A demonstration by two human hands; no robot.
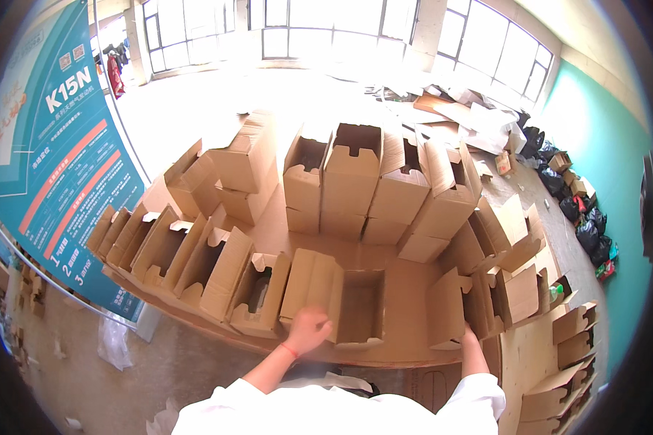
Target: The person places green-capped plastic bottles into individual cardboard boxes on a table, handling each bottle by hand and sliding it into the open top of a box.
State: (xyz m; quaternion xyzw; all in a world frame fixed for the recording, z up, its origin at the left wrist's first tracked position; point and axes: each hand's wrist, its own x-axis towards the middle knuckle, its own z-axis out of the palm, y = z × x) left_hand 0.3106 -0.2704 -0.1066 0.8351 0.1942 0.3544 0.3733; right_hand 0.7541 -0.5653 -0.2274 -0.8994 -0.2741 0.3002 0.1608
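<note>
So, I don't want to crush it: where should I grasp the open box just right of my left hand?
Probably the right wall of that open box, from above and the right: its opening faces up, exposing the rim, and bare brown tabletop leaves room there, while the neighbouring box crowds its left.

A plain brown cardboard box point(315, 272), its top covered by a flat panel, sits near the table's point(410, 326) front edge. Well to its right stands a brown carton point(445, 308) (seemingly open-topped, though the angle hides most of its inside).
</note>
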